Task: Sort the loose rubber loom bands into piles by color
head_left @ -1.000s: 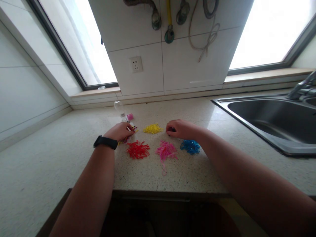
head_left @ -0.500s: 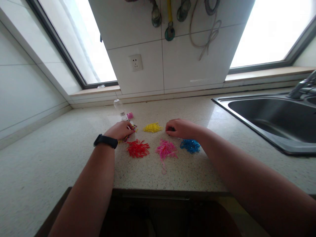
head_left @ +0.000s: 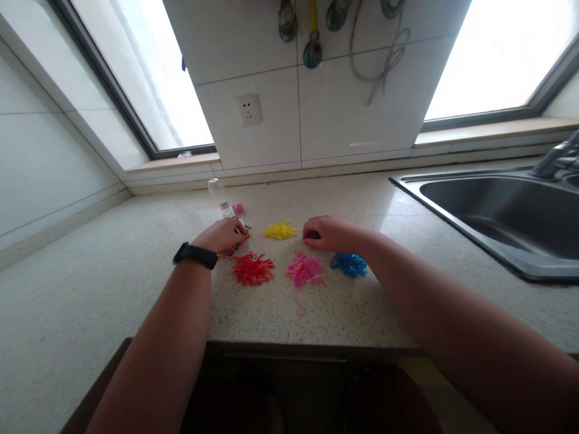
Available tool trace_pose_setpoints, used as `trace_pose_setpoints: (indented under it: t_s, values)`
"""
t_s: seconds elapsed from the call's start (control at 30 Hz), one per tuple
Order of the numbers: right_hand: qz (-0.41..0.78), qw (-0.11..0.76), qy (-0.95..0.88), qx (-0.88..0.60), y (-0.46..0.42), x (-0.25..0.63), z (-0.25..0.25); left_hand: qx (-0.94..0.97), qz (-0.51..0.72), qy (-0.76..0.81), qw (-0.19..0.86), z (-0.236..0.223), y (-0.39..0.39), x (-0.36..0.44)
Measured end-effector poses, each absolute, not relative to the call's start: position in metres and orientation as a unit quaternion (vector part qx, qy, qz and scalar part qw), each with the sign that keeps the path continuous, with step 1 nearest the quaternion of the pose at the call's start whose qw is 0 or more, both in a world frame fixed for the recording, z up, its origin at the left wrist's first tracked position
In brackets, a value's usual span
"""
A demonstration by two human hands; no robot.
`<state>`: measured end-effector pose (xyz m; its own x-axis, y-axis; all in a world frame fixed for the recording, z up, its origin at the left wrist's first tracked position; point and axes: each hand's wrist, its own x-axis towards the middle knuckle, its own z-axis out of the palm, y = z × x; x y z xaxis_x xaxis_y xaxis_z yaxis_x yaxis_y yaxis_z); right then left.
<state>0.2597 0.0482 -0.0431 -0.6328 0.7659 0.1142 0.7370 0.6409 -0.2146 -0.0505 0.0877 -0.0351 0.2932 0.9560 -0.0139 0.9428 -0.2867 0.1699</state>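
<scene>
My left hand [head_left: 221, 235], a dark watch band [head_left: 195, 255] on its wrist, is closed in a pinch at a small pile of mixed-colour rubber bands [head_left: 246, 231] and covers much of it. My right hand [head_left: 323, 233] rests on the counter with its fingers curled together; a dark patch shows inside the curl, too shadowed to make out. Between the hands lies a yellow pile of rubber bands [head_left: 280, 230]. Nearer me are a red pile [head_left: 253, 269], a pink pile [head_left: 304, 270] with one loop trailing forward, and a blue pile [head_left: 348, 264] beside my right wrist.
A clear plastic bottle [head_left: 218, 191] lies behind my left hand, beside a pink cap [head_left: 237, 208]. To the right, a steel sink [head_left: 488, 211] with a faucet [head_left: 556, 158] is set into the speckled counter [head_left: 289, 328]. A wall socket [head_left: 248, 110] and pipe valves are on the tiled wall.
The view has tilted slightly down, so the wall and counter sit a little higher in the picture. Both hands stay at nearly the same places, with only slight finger movement in the left.
</scene>
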Motion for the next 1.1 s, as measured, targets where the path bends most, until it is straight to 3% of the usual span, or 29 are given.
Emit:
trace_pose_setpoints:
  t_s: [1.1]
  values:
    - [0.069, 0.096, -0.914, -0.388, 0.045, 0.256, -0.044, 0.819, 0.070, 0.560, 0.103, -0.046, 0.094, -0.042]
